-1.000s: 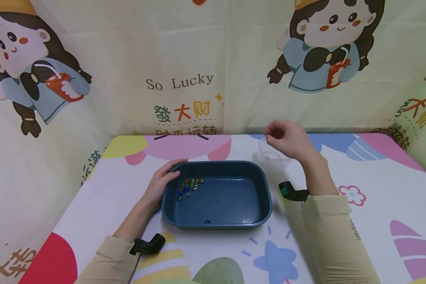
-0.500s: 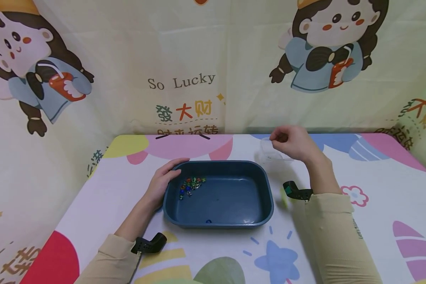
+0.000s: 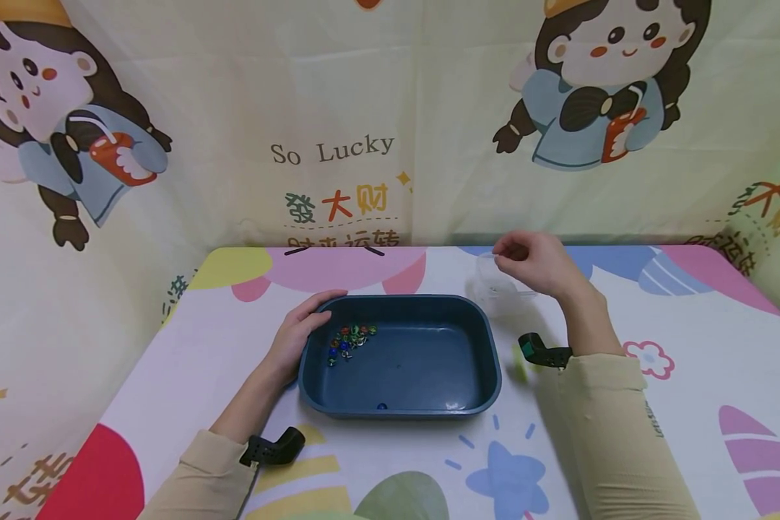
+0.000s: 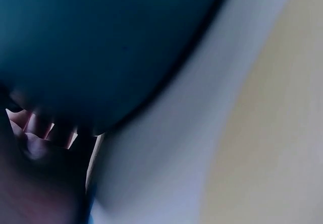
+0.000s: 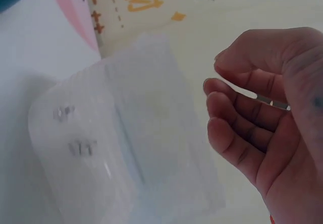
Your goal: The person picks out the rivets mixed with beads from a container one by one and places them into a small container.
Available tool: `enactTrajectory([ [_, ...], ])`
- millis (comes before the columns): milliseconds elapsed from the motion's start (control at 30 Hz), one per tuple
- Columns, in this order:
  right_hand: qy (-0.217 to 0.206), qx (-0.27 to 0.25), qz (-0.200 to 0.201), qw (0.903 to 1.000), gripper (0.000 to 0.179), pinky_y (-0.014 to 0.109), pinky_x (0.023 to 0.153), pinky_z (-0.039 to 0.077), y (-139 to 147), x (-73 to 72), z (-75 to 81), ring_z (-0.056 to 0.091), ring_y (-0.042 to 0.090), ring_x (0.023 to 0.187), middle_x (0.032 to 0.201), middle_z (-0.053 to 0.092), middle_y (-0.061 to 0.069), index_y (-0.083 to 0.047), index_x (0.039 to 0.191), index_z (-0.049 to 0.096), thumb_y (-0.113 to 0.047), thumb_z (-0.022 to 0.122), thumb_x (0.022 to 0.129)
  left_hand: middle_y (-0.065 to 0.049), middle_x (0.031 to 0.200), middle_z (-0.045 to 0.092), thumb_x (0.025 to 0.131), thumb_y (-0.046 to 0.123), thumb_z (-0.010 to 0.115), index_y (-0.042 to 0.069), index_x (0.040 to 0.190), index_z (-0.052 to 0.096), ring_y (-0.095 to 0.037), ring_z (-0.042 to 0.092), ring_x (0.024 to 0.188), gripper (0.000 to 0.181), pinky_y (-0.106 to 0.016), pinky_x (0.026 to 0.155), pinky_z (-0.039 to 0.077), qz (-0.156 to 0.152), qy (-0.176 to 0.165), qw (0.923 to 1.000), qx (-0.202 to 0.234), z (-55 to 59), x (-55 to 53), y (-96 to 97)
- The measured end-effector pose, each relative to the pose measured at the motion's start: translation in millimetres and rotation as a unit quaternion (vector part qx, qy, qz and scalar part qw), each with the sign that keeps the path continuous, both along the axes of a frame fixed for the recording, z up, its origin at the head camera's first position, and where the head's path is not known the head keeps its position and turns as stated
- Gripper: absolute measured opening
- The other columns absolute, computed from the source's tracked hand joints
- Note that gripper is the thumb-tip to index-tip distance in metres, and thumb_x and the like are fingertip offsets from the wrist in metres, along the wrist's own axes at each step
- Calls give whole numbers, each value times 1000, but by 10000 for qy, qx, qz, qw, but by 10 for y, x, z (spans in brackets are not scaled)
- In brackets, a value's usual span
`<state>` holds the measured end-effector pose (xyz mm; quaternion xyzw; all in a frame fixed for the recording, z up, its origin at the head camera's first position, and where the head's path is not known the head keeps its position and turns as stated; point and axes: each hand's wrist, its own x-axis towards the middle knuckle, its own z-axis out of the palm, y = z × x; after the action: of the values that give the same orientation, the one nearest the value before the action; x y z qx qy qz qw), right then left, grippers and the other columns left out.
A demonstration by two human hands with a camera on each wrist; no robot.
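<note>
My left hand [image 3: 299,332] grips the left rim of a dark blue plastic basin [image 3: 416,295], thumb over the edge and fingers outside. Several colourful glass marbles [image 3: 354,331] cluster in the basin's left part, with small silvery pieces among them. One dark blue marble [image 3: 382,406] lies alone by the near wall. My right hand [image 3: 539,263] hovers over a clear plastic box [image 5: 116,128] behind the basin's right corner. Its fingers are loosely curled, thumb and forefinger tips apart, with nothing visible between them. Small grey metallic pieces [image 5: 81,148] show through the box wall.
A white tablecloth with coloured prints [image 3: 624,433] covers the table. Behind its far edge hangs a cream printed curtain [image 3: 448,144]. Black wrist cameras [image 3: 276,446] sit on both wrists. In the left wrist view the basin's wall fills much of the picture.
My right hand has come down slightly over the clear box, then stayed nearly still. The left hand and the basin keep their places. The whole head view has shifted a little.
</note>
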<state>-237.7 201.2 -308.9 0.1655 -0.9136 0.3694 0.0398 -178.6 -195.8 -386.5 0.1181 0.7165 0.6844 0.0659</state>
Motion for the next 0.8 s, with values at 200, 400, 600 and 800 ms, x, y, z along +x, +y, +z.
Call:
enactTrajectory([
  [200, 288, -381, 23, 9989, 18, 27, 73, 48, -46, 30, 49, 60, 26, 84, 97, 67, 14, 0, 108, 68, -14, 65, 98, -14, 150, 46, 108, 12, 35, 2, 148, 47, -31, 45, 134, 43, -40, 111, 39, -28, -17, 10000, -10, -14, -5, -2],
  [400, 454, -556, 120, 9973, 17, 24, 72, 48, -103, 44, 94, 59, 25, 83, 96, 66, 14, 0, 109, 67, -12, 65, 97, -15, 150, 46, 108, 13, 35, 2, 148, 46, -31, 45, 134, 43, -37, 108, 41, -39, -26, 10000, 3, -23, -5, -6],
  [600, 506, -909, 372, 9939, 17, 23, 72, 49, -230, 100, 172, 59, 24, 82, 95, 67, 12, -1, 108, 68, -13, 67, 97, -14, 151, 45, 108, 12, 35, 1, 148, 46, -31, 44, 135, 43, -41, 110, 39, -41, -45, 10000, 44, -22, -9, -2],
  [800, 705, -1311, 814, 9855, 13, 24, 70, 50, -413, 158, 264, 59, 24, 78, 92, 66, 11, 0, 105, 69, -8, 69, 94, -15, 151, 44, 108, 12, 36, 1, 148, 46, -32, 43, 136, 43, -45, 113, 35, -42, -25, 10000, -1, -16, 1, -5],
])
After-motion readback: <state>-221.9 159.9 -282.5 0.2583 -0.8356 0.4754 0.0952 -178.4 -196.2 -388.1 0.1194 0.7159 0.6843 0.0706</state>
